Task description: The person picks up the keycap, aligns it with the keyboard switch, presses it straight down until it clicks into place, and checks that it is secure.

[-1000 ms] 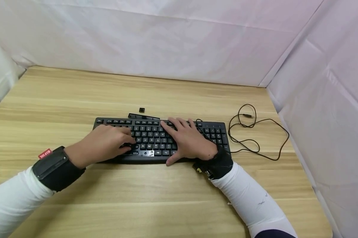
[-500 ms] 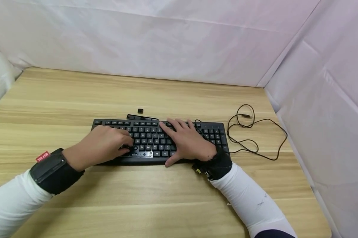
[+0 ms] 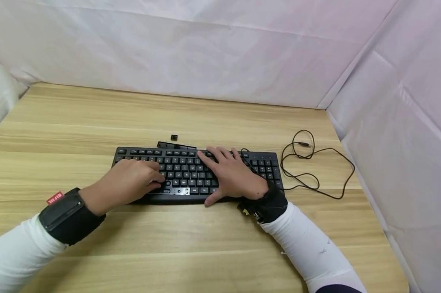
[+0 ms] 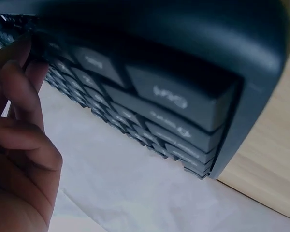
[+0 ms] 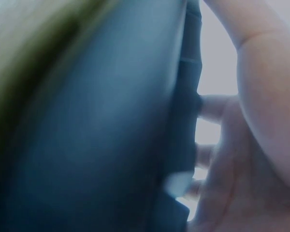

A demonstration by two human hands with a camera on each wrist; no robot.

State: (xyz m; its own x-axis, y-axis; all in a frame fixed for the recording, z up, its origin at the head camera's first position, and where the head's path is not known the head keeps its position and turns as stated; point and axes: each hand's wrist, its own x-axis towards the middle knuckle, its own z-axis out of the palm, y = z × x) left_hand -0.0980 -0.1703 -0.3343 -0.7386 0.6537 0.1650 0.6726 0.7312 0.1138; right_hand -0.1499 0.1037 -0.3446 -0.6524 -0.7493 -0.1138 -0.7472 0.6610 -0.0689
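Note:
A black keyboard point(image 3: 180, 199) lies on the wooden table. My left hand point(image 3: 130, 181) reaches over its left part, thumb and fingers curled together at a key in the bottom letter row; the fingertips partly hide that key. Beside them is an uncovered key spot point(image 3: 167, 183), and the space bar's slot point(image 3: 180, 191) lies bare. Close up in the left wrist view, the curled fingers point(image 4: 24, 96) meet at the keys. My right hand point(image 3: 231, 173) rests spread across the keyboard's right half, thumb at the front edge.
Behind the keyboard lie a loose long space bar point(image 3: 177, 145) and a small loose keycap point(image 3: 174, 137). The keyboard's thin cable, with its plug point(image 3: 303, 144), loops over the table's right side. Pale cloth walls point(image 3: 191, 57) border the table point(image 3: 183, 244).
My left hand stays at the same key area, its fingers and wrist shifting slightly. The right hand, keyboard and loose parts hold their places; the head view sways a little.

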